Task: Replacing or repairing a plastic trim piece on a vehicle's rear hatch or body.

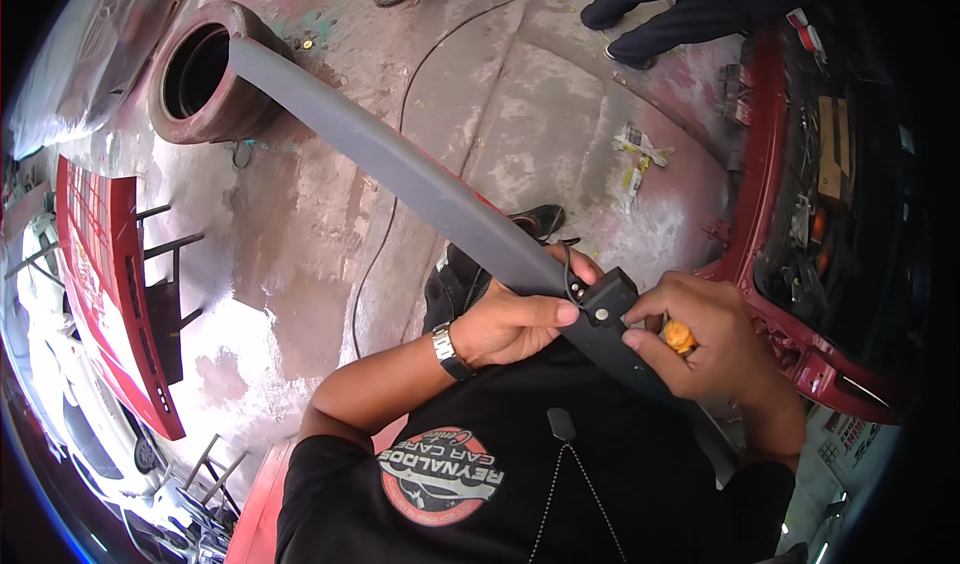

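Note:
A long grey trim panel (pixel 370 149) slants from the far left down to my body. Its near end is black, with a black block (pixel 612 292) and round metal fasteners on it. My left hand (pixel 520 314), wearing a metal watch (pixel 452 351), grips the panel beside the block, thumb on top. On the block's other side my right hand (pixel 705 334) is closed round a yellow-handled tool (pixel 679 338). Thumb and forefinger pinch close to the black part. The tool's tip is hidden. A thin dark cord or strap (pixel 570 269) loops near my left fingers.
The panel's far end overlaps stacked tires (pixel 190 84). A red car panel (pixel 115 284) rests on a metal stand at left. At right is a red car body (pixel 760 174) with an opening. A cable (pixel 400 114) crosses the concrete floor. Another person's dark-clad legs (pixel 665 14) are far right.

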Tool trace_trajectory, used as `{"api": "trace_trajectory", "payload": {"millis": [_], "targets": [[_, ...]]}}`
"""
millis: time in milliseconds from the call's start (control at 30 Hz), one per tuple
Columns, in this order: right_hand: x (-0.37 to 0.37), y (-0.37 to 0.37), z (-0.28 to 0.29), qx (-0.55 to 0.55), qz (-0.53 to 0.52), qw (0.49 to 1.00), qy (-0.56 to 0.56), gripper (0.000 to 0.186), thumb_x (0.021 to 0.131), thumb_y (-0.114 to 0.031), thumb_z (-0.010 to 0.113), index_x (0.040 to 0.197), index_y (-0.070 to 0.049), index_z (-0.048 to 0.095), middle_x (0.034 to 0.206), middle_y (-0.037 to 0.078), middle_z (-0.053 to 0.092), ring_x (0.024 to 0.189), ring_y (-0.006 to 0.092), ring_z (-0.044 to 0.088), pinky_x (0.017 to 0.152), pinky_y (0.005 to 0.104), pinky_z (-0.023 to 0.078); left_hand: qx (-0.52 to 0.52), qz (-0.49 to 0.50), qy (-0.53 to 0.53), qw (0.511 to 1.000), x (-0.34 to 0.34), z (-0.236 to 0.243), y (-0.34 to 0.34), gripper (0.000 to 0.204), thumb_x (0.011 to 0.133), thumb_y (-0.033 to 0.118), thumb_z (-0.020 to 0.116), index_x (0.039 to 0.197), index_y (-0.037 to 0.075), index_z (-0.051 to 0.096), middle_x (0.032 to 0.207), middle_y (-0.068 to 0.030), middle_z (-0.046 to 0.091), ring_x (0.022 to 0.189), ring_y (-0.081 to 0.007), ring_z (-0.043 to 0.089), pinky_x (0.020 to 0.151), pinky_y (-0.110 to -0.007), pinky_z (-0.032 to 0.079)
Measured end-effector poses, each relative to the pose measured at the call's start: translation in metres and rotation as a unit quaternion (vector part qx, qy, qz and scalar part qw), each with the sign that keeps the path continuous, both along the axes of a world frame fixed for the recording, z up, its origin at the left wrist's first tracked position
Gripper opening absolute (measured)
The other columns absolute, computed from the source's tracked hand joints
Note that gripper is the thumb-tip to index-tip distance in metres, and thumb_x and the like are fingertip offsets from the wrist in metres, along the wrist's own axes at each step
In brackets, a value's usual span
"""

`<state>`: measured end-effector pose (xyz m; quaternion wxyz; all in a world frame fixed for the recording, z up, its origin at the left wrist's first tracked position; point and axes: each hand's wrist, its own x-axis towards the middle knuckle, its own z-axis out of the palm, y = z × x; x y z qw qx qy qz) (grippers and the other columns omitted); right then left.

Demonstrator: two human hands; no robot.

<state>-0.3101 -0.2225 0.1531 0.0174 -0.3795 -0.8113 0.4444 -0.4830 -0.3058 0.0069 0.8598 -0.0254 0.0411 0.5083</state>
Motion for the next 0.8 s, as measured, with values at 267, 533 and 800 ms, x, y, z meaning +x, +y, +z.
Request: {"api": "trace_trajectory", "payload": {"millis": [267,533,800], "targets": [[-0.015,-0.018,-0.02,-0.026,-0.013,1.0,0.011,0.03,0.072,-0.016,0.081,0.091,-0.004,0.062,0.074,0.009,0.065,0.06,0.0231,0.065,0.054,0.0306,0.049,-0.029,0.024,0.028,0.999,-0.02,0.002,-0.012,0.034,0.082,-0.007,0.063,0.114,0.0,0.051,0.114,-0.0123,0.057,0.108,-0.0218,0.059,0.093,-0.037,0.05],[-0.03,-0.029,-0.023,-0.064,-0.014,0.998,0.021,0.026,0.074,-0.016,0.08,0.085,-0.003,0.061,0.067,0.01,0.063,0.056,0.0237,0.064,0.052,0.0297,0.048,0.008,0.03,0.017,0.999,-0.04,-0.004,-0.021,0.034,0.081,-0.009,0.062,0.112,0.001,0.052,0.114,-0.0121,0.057,0.111,-0.0231,0.057,0.095,-0.04,0.047],[-0.037,-0.044,-0.024,0.051,0.018,0.996,0.068,0.024,0.072,-0.015,0.081,0.081,-0.003,0.062,0.066,0.008,0.062,0.053,0.0221,0.061,0.048,0.0304,0.047,0.115,0.057,0.074,0.989,-0.044,-0.001,-0.011,0.035,0.071,0.009,0.074,0.103,0.007,0.06,0.098,-0.0081,0.055,0.091,-0.0229,0.053,0.076,-0.036,0.043]]}}
